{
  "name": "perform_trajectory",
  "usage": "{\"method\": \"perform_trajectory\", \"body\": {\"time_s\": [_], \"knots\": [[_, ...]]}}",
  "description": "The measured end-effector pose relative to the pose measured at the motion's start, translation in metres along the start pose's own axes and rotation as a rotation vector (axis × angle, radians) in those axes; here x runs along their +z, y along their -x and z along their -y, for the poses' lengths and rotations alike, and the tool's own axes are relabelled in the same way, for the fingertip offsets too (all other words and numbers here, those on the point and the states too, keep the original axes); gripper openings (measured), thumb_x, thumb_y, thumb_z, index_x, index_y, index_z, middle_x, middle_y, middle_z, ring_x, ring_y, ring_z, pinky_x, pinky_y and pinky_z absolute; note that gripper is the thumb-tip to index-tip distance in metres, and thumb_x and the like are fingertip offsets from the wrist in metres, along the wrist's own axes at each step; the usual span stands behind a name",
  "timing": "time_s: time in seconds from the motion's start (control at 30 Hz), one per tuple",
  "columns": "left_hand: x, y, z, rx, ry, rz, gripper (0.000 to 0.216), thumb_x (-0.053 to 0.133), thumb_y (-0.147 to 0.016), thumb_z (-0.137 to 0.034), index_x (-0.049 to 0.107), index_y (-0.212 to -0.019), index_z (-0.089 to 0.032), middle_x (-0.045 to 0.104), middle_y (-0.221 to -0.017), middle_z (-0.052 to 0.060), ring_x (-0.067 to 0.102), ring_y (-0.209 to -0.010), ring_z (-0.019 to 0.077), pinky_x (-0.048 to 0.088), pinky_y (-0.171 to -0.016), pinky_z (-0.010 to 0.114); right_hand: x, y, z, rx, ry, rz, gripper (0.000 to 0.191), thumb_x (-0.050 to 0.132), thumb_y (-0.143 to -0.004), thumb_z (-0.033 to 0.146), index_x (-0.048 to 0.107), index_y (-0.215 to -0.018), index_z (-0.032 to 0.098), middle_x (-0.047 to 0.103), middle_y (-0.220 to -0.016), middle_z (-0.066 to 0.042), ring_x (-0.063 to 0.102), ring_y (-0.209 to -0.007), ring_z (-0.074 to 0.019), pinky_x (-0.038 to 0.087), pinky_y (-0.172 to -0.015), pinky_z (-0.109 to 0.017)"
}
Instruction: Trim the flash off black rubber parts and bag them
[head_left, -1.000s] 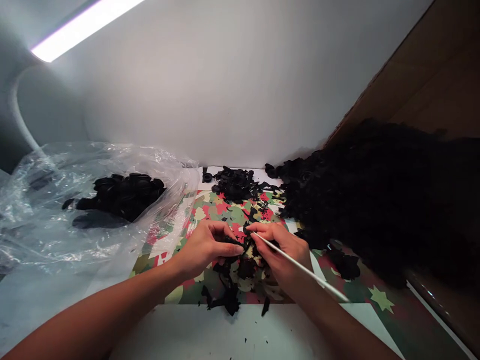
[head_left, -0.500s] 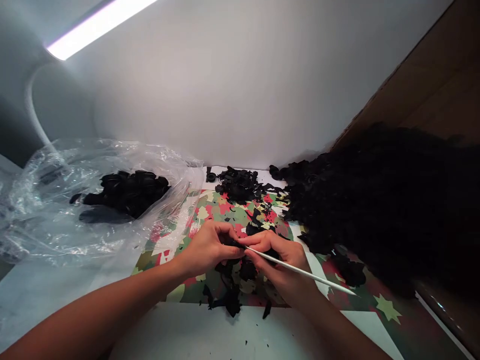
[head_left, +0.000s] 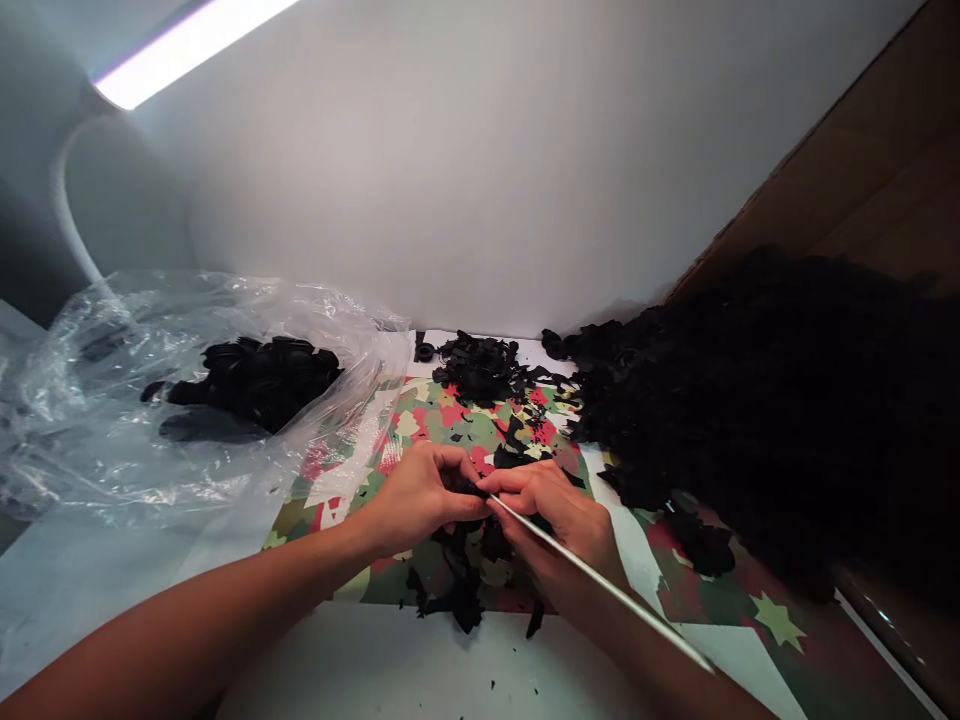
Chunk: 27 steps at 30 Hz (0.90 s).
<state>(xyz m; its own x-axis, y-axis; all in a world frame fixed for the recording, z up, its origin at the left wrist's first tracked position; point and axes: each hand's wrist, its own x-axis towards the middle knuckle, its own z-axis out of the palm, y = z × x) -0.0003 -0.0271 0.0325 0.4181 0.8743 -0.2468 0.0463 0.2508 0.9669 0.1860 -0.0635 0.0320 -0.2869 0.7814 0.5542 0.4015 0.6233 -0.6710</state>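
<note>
Between the thumb and fingers of my left hand [head_left: 424,495] is a small black piece [head_left: 472,489], mostly hidden by the fingers. My right hand [head_left: 566,515] is closed on a thin white stick [head_left: 600,582], whose tip meets the black piece. The stick's long end slants down to the right over my forearm. Beneath both hands, torn black scraps [head_left: 457,600] lie on a patterned sheet [head_left: 427,415] in green, red and cream.
On the left, a clear plastic bag [head_left: 112,420] holds a heap of black round pieces [head_left: 270,380]. A large dark pile of black pieces [head_left: 712,420] fills the right, against a cardboard box wall [head_left: 885,170]. Black scraps [head_left: 480,365] lie at the back under a lit lamp [head_left: 187,50].
The stick's rear end has swung down toward me, so the stick is steeper now. My right hand has turned slightly with it; my left hand stays in place.
</note>
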Motion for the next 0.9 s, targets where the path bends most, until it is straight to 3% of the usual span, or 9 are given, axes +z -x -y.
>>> {"method": "perform_trajectory", "body": {"time_s": [0.17, 0.3, 0.4, 0.47, 0.57, 0.67, 0.77, 0.9], "knots": [[-0.001, 0.001, 0.000, 0.110, -0.022, -0.004, 0.021, 0.086, -0.067, -0.024, 0.070, -0.076, -0.013, 0.072, -0.076, 0.002, 0.062, -0.065, 0.0122, 0.048, -0.061, 0.023, 0.000, 0.002, -0.005, 0.035, 0.122, -0.082, 0.016, 0.058, -0.098, 0.017, 0.068, -0.089, 0.027, 0.079, -0.101, -0.002, 0.071, -0.087, -0.0207, 0.053, -0.085, -0.038], [0.000, 0.002, -0.004, 0.157, 0.016, -0.009, 0.035, 0.093, -0.059, -0.023, 0.075, -0.088, -0.014, 0.074, -0.083, 0.004, 0.066, -0.077, 0.0177, 0.054, -0.071, 0.028, -0.010, -0.002, -0.009, 0.167, 0.118, -0.150, 0.017, 0.060, -0.098, 0.028, 0.066, -0.082, 0.026, 0.080, -0.100, -0.003, 0.074, -0.089, -0.0229, 0.055, -0.083, -0.037], [0.001, 0.002, -0.005, 0.215, 0.033, -0.022, 0.038, 0.094, -0.058, -0.023, 0.076, -0.091, -0.015, 0.072, -0.083, 0.004, 0.064, -0.079, 0.0179, 0.053, -0.072, 0.028, -0.016, -0.003, -0.011, 0.312, 0.093, -0.167, 0.018, 0.061, -0.097, 0.037, 0.065, -0.085, 0.025, 0.078, -0.079, -0.001, 0.072, -0.068, -0.0195, 0.054, -0.062, -0.029], [0.000, 0.002, -0.004, 0.245, 0.035, -0.026, 0.037, 0.093, -0.062, -0.024, 0.076, -0.094, -0.016, 0.071, -0.083, 0.003, 0.063, -0.079, 0.0171, 0.052, -0.071, 0.027, -0.019, -0.003, -0.011, 0.370, 0.108, -0.165, 0.020, 0.060, -0.098, 0.039, 0.063, -0.085, 0.025, 0.067, -0.059, 0.004, 0.058, -0.045, -0.0141, 0.042, -0.045, -0.025], [-0.001, 0.003, -0.004, 0.241, 0.042, 0.017, 0.033, 0.088, -0.071, -0.025, 0.077, -0.101, -0.017, 0.071, -0.086, 0.004, 0.064, -0.080, 0.0167, 0.053, -0.073, 0.027, -0.021, -0.004, -0.010, 0.355, 0.158, -0.176, 0.023, 0.058, -0.098, 0.038, 0.059, -0.079, 0.024, 0.049, -0.049, 0.008, 0.040, -0.037, -0.0110, 0.030, -0.039, -0.026], [-0.002, 0.004, -0.003, 0.222, 0.082, 0.072, 0.031, 0.085, -0.075, -0.025, 0.076, -0.104, -0.017, 0.073, -0.089, 0.005, 0.066, -0.083, 0.0175, 0.055, -0.077, 0.029, -0.022, -0.007, -0.008, 0.298, 0.152, -0.199, 0.021, 0.059, -0.098, 0.033, 0.060, -0.079, 0.024, 0.051, -0.056, 0.006, 0.046, -0.046, -0.0120, 0.036, -0.046, -0.025], [-0.002, 0.004, -0.001, 0.226, 0.110, 0.069, 0.028, 0.086, -0.075, -0.024, 0.076, -0.101, -0.017, 0.073, -0.089, 0.004, 0.067, -0.082, 0.0167, 0.056, -0.078, 0.029, -0.021, -0.008, -0.006, 0.181, 0.064, -0.226, 0.017, 0.062, -0.096, 0.027, 0.063, -0.080, 0.024, 0.064, -0.083, -0.002, 0.063, -0.076, -0.0174, 0.049, -0.067, -0.028], [-0.002, 0.005, -0.001, 0.234, 0.119, 0.032, 0.020, 0.085, -0.076, -0.022, 0.076, -0.093, -0.017, 0.074, -0.085, 0.003, 0.067, -0.077, 0.0143, 0.056, -0.074, 0.026, -0.018, -0.003, 0.000, 0.067, -0.126, -0.137, 0.010, 0.062, -0.096, 0.018, 0.064, -0.090, 0.026, 0.068, -0.108, -0.005, 0.068, -0.102, -0.0212, 0.053, -0.089, -0.035]]}}
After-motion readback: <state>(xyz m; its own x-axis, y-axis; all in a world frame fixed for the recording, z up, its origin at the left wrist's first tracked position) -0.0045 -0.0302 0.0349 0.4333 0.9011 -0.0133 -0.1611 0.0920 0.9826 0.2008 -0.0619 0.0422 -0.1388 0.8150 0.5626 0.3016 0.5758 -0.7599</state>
